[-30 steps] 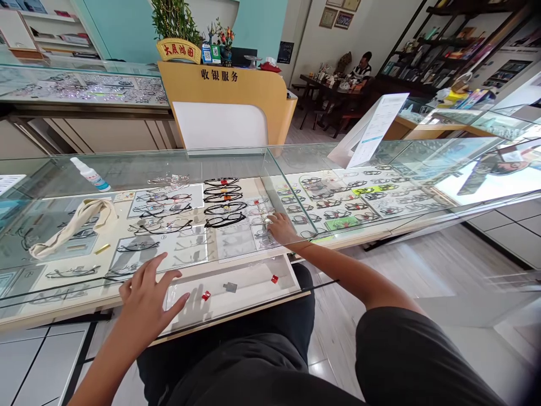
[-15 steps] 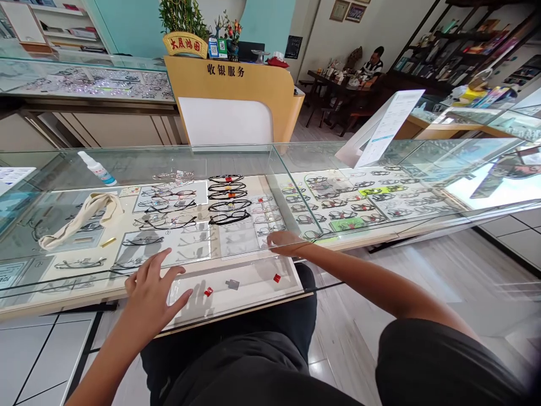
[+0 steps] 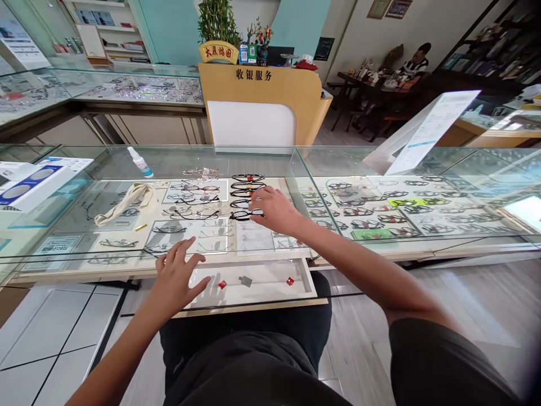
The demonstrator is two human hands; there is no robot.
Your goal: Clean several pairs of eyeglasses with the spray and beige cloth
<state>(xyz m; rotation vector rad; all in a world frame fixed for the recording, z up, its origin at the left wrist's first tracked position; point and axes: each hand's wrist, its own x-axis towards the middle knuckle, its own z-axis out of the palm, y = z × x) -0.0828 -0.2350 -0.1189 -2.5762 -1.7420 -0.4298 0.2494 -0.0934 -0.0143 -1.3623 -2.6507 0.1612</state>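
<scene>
My right hand (image 3: 274,210) reaches into the glass display case (image 3: 296,163), fingers stretched out to the left. Its fingertips touch the lowest of a column of black eyeglass frames (image 3: 244,192); nothing is lifted. My left hand (image 3: 177,276) lies open, fingers spread, on the left end of a pulled-out white tray (image 3: 266,293) at the case's near side. The tray holds two small red tags (image 3: 222,284) and a grey tag (image 3: 244,280). Several thin metal frames (image 3: 190,213) lie on white cards left of the black ones.
A beige cloth (image 3: 127,203) and a spray bottle (image 3: 140,163) lie on the glass at left, beside a white-and-blue box (image 3: 29,186). A folded paper sign (image 3: 426,132) stands at right. Behind are a yellow cashier desk (image 3: 262,101) and a seated person (image 3: 416,59).
My right hand moved away from me and left, from the clear frames near the case's edge to the black frames. My view swung left. My left hand stayed spread on the tray.
</scene>
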